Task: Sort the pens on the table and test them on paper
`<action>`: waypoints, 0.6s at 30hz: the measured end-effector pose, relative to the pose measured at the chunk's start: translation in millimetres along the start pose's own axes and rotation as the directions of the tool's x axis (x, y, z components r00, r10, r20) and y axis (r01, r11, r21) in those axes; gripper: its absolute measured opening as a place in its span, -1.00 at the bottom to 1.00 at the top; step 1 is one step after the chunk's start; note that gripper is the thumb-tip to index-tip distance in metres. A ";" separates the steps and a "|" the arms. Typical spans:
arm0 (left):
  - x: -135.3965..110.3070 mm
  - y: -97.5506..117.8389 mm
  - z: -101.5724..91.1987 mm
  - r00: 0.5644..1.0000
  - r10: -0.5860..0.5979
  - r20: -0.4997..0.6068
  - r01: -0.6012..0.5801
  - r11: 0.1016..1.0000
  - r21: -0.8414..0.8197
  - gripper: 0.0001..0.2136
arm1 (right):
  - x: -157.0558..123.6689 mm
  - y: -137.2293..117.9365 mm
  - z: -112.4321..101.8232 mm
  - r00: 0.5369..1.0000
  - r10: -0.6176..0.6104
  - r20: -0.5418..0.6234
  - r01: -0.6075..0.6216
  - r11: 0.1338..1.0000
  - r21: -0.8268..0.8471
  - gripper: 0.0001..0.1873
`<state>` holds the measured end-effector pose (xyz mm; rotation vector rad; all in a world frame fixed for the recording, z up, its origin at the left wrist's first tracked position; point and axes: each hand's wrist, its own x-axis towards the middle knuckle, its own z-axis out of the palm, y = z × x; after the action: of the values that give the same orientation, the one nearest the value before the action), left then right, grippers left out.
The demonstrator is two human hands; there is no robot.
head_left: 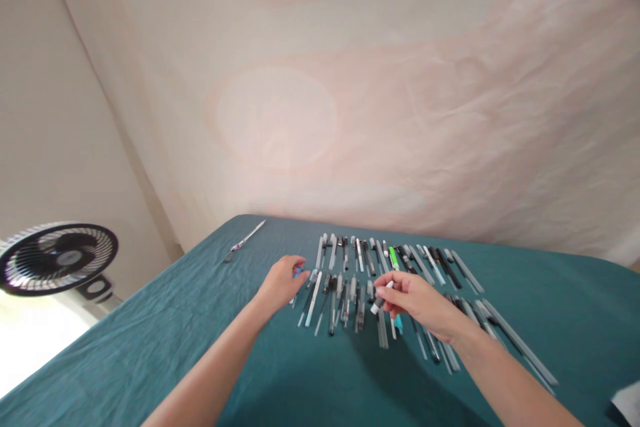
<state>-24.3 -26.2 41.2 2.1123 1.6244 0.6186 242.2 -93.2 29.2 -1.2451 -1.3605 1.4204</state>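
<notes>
Two rows of pens lie on a teal cloth. My left hand (284, 283) is at the left end of the front row, its thumb and fingers curled closed around the blue end of a pen (299, 273). Beside it is a white pen with a light blue lower end (313, 300). My right hand (407, 297) is over the middle of the front row and pinches a short-looking white and dark grey pen (381, 301) between thumb and fingers, lifted above the cloth. Several front-row pens are partly hidden under this hand and forearm.
The back row (360, 257) holds clear, black and white pens and a bright green one (393, 257). A separate long, thin pen-like item (245, 240) lies at the far left of the cloth (165, 340). A black fan (65, 258) stands left; something white (629, 403) sits at lower right.
</notes>
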 end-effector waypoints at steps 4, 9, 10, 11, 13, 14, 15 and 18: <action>-28.9 48.4 11.6 0.935 0.215 0.282 -0.070 0.891 -0.448 -0.69 | 1.2 2.8 13.3 0.999 -0.046 -0.004 0.046 0.999 0.013 -0.68; -49.5 79.3 41.4 0.896 0.304 0.325 -0.025 0.764 -0.645 -0.65 | 0.6 5.2 27.8 0.985 -0.163 -0.057 0.164 0.986 0.013 -0.71; -49.7 80.6 45.4 0.893 0.316 0.320 -0.033 0.755 -0.654 -0.68 | 0.3 5.4 29.4 0.982 -0.176 -0.068 0.176 0.984 0.002 -0.71; -49.2 80.7 48.0 0.893 0.319 0.317 -0.032 0.748 -0.663 -0.70 | -0.1 5.5 30.6 0.980 -0.184 -0.078 0.184 0.983 -0.013 -0.71; -47.0 78.0 48.7 0.900 0.303 0.313 -0.018 0.743 -0.669 -0.70 | -0.9 5.7 32.1 0.976 -0.195 -0.101 0.191 0.981 -0.045 -0.70; -45.6 75.0 46.7 0.906 0.284 0.312 -0.006 0.748 -0.663 -0.68 | -1.3 5.8 32.5 0.974 -0.198 -0.110 0.192 0.979 -0.064 -0.68; -43.9 70.7 43.3 0.916 0.257 0.308 0.004 0.762 -0.647 -0.67 | -1.7 5.8 32.7 0.973 -0.199 -0.116 0.190 0.978 -0.082 -0.67; -35.7 47.8 26.1 0.954 0.163 0.253 -0.001 0.842 -0.539 -0.68 | -2.8 5.2 32.6 0.973 -0.193 -0.122 0.178 0.976 -0.127 -0.70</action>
<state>20.3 -73.6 43.1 1.7571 1.0457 0.6596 211.4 -103.4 22.5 -1.2281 -1.4420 1.1230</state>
